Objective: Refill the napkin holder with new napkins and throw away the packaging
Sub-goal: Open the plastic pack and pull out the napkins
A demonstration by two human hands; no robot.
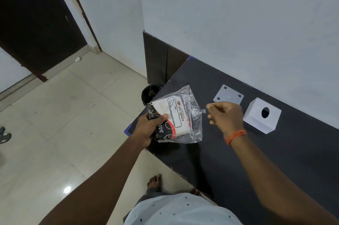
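Observation:
My left hand point(148, 129) grips a clear plastic pack of napkins point(176, 116) with a black, red and white label, held above the left end of the dark table point(229, 151). My right hand point(224, 117) hovers just right of the pack, fingers curled, pinching a small tab of the clear plastic wrap. A white cube-shaped napkin holder point(261, 115) with a round hole lies on the table to the right. Its flat white base plate point(228, 94) lies apart behind my right hand.
A black waste bin point(149, 93) stands on the floor by the table's far left corner, partly hidden by the pack. White wall runs behind the table. Tiled floor lies to the left, with sandals point(4, 134) at the left edge. My bare feet point(155, 181) stand near the table.

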